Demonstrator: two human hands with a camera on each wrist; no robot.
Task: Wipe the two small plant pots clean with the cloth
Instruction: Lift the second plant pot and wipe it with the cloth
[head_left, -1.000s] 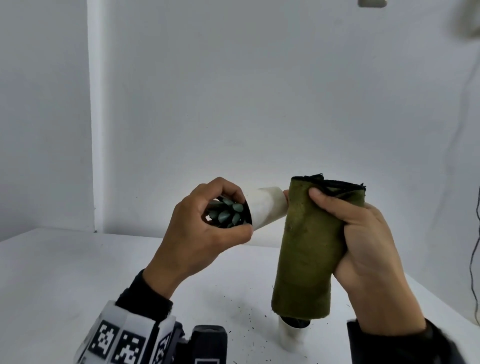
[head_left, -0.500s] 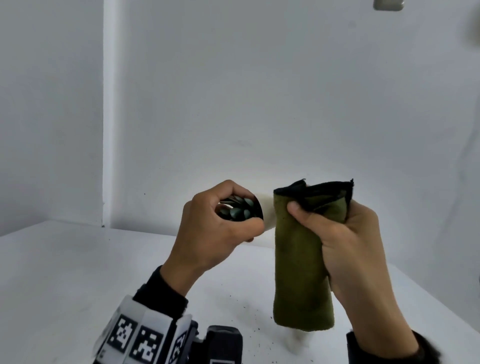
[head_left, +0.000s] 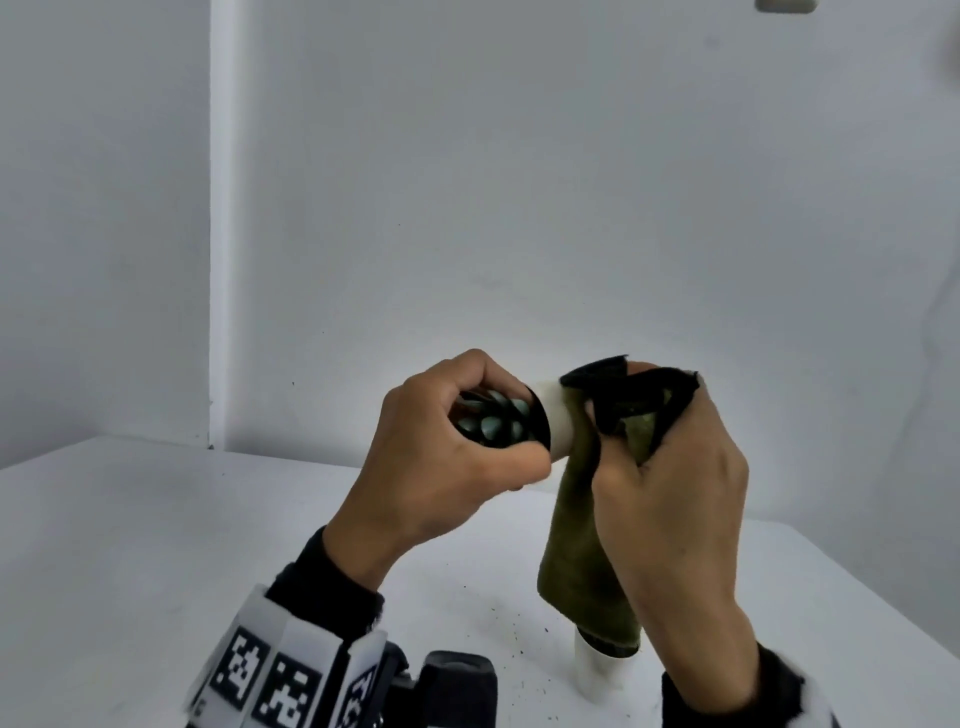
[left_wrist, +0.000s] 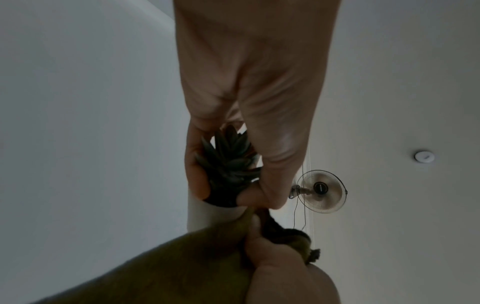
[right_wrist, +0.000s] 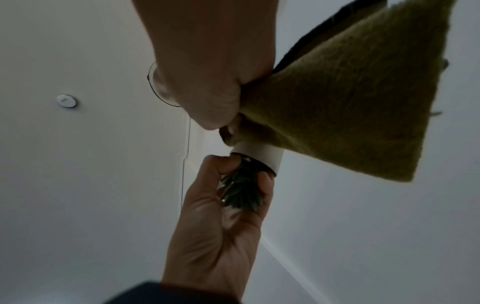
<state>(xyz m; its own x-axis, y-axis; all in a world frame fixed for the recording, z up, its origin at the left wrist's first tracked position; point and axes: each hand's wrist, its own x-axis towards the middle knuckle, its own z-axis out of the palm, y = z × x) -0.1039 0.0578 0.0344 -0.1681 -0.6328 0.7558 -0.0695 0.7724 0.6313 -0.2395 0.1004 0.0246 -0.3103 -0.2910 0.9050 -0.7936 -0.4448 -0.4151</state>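
My left hand (head_left: 441, 457) holds a small white pot (head_left: 558, 423) on its side in mid-air, fingers curled round its rim and its green succulent (head_left: 496, 421). My right hand (head_left: 670, 483) grips an olive-green cloth (head_left: 576, 551) wrapped over the pot's base end; the rest of the cloth hangs down. The left wrist view shows the pot (left_wrist: 207, 214) and the succulent (left_wrist: 228, 164) between my fingers, with the cloth (left_wrist: 182, 267) below. In the right wrist view the cloth (right_wrist: 350, 102) covers the pot's (right_wrist: 259, 153) far end. A second white pot (head_left: 597, 670) stands on the table, partly hidden by the cloth.
The white table (head_left: 130, 545) carries scattered dark soil specks (head_left: 498, 623) near the standing pot. White walls close in behind and to the left. A fan (left_wrist: 320, 191) and a hanging cable show in the wrist views.
My right hand has drawn the cloth further over the pot's base, so less white shows. The cloth's top has bunched into my fist. Both hands sit slightly lower.
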